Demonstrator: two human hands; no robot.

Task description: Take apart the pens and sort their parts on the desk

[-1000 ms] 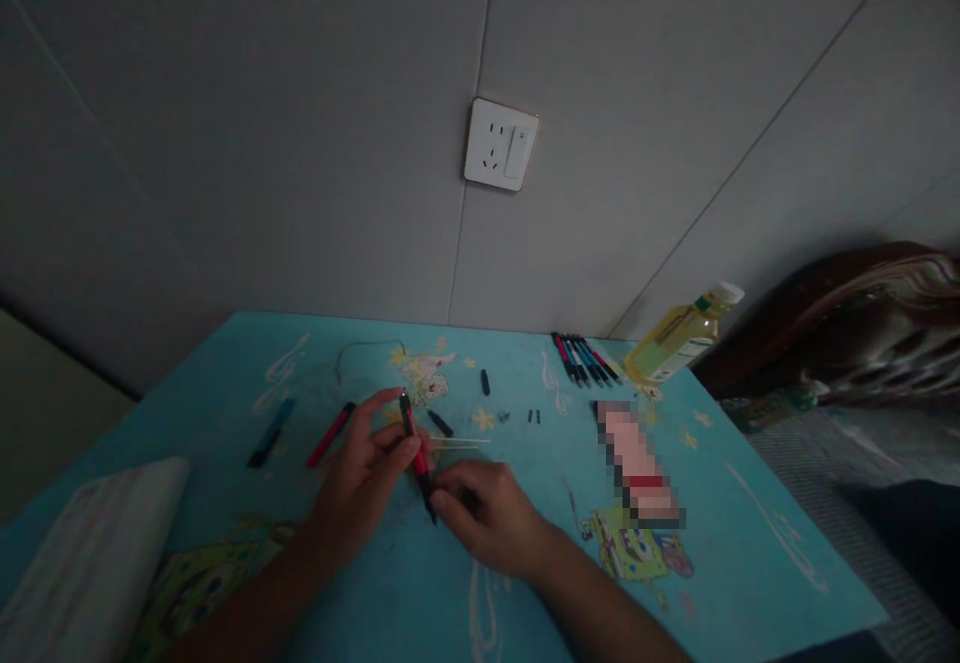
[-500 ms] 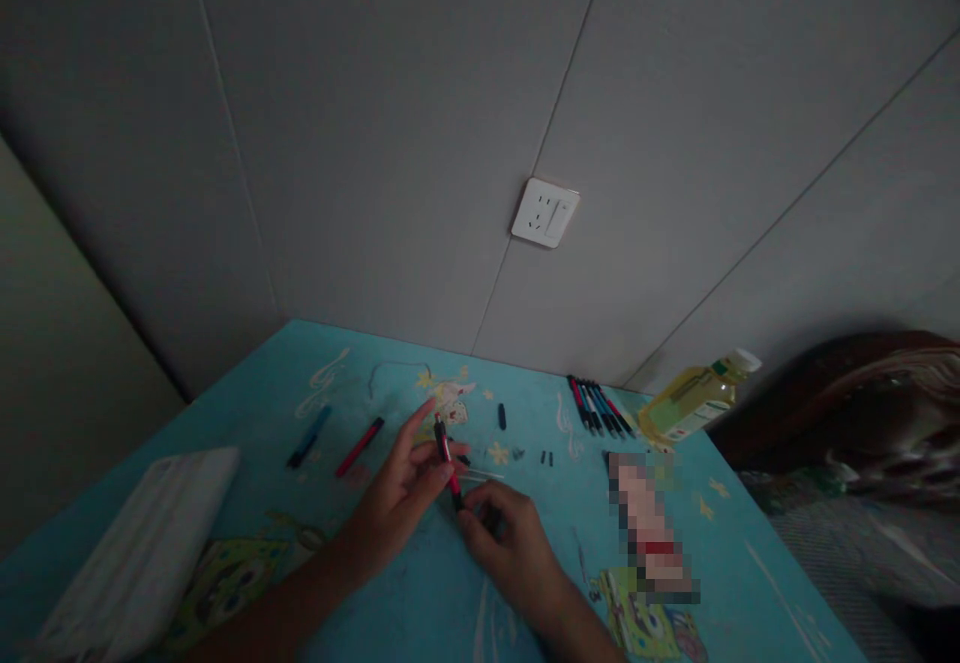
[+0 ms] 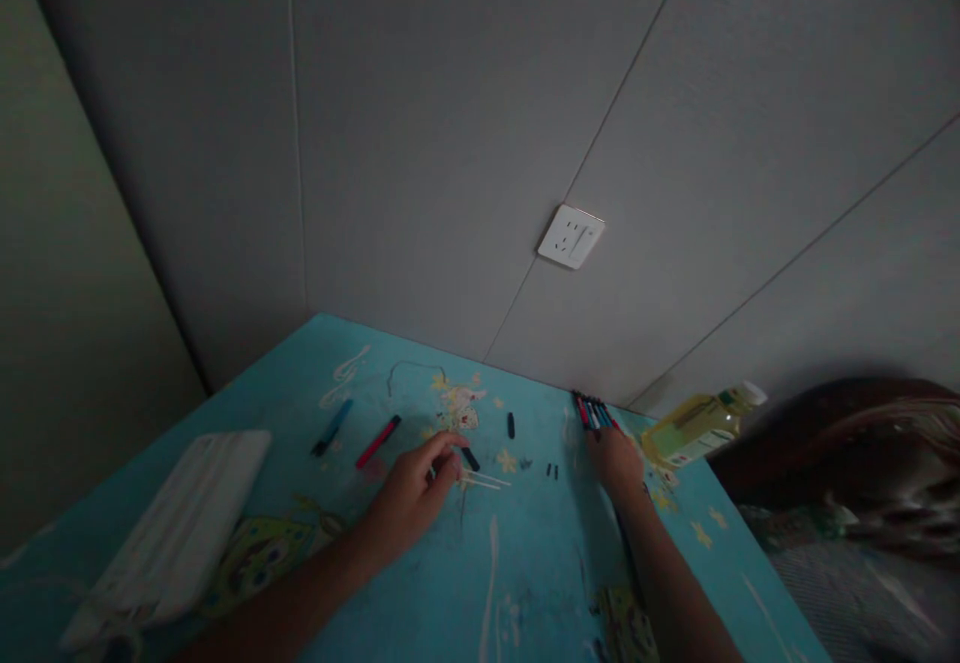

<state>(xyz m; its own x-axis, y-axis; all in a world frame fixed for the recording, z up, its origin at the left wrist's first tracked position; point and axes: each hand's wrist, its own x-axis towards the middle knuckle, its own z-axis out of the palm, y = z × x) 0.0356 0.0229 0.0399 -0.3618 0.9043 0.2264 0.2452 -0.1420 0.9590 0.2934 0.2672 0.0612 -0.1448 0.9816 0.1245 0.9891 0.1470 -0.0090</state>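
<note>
Here, the right hand [image 3: 616, 461] at the pens [image 3: 592, 412] by the wall [image 3: 420, 193]
Its grip is hidden, cannot tell if closed; left hand [image 3: 421, 478], loosely open, beside a black piece [image 3: 472, 459] on the counter [image 3: 420, 593]

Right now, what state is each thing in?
Left hand: loosely curled, grip unclear
Right hand: at the pens, grip unclear
Pens: side by side, partly covered
Black piece: lying beside left hand
Red piece: lying flat
Blue piece: lying flat
Bottle: capped
Socket: nothing plugged in
</note>
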